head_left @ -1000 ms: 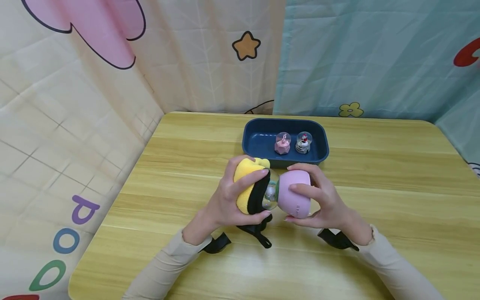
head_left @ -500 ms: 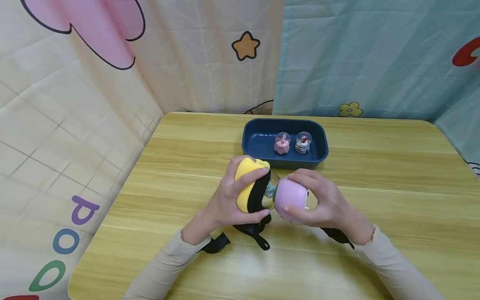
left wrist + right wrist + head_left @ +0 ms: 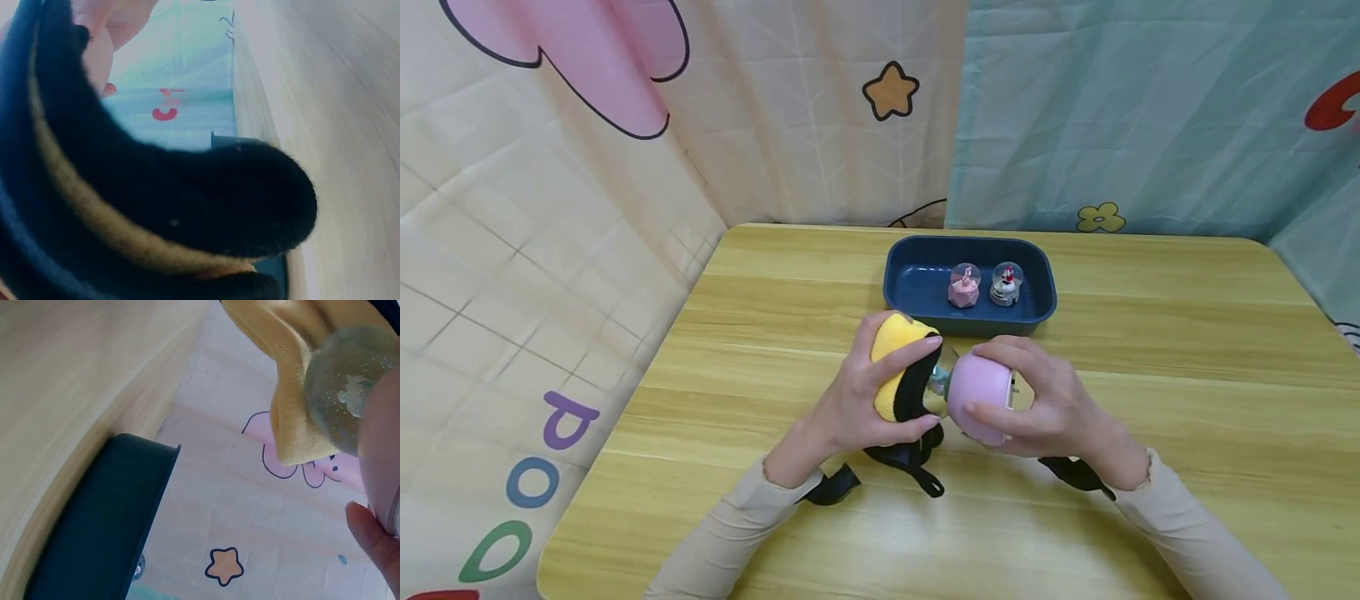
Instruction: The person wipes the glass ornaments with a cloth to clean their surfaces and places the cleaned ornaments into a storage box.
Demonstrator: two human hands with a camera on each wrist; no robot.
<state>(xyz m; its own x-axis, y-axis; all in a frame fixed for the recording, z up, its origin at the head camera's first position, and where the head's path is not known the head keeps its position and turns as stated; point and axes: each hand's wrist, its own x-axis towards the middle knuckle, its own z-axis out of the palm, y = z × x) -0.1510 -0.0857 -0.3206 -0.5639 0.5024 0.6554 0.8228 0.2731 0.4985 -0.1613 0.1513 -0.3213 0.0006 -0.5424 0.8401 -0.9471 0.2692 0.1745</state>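
My left hand [image 3: 850, 392] grips a yellow-and-black plush cloth [image 3: 897, 335] with a black loop hanging from its lower end. My right hand [image 3: 1063, 400] holds a snow globe by its rounded pink base [image 3: 977, 392], turned on its side with the clear dome toward the cloth. In the right wrist view the dome [image 3: 334, 369], with glitter and a pale figure inside, sits against the yellow folds. Part of the base's flat underside shows beside my right fingers. In the left wrist view, the cloth's dark part [image 3: 244, 194] fills much of the picture.
Just beyond my hands, a dark blue tray [image 3: 917, 312] stands on the wooden table [image 3: 1165, 358]. Inside it are two small snow globes, one with a pink base [image 3: 964, 292], one with a white base [image 3: 1005, 292]. Printed curtains [image 3: 805, 125] hang behind the table.
My right hand has shifted its grip and turned the snow globe, so its underside edge now shows. The base has moved slightly left and down. The left hand stays nearly still on the cloth.
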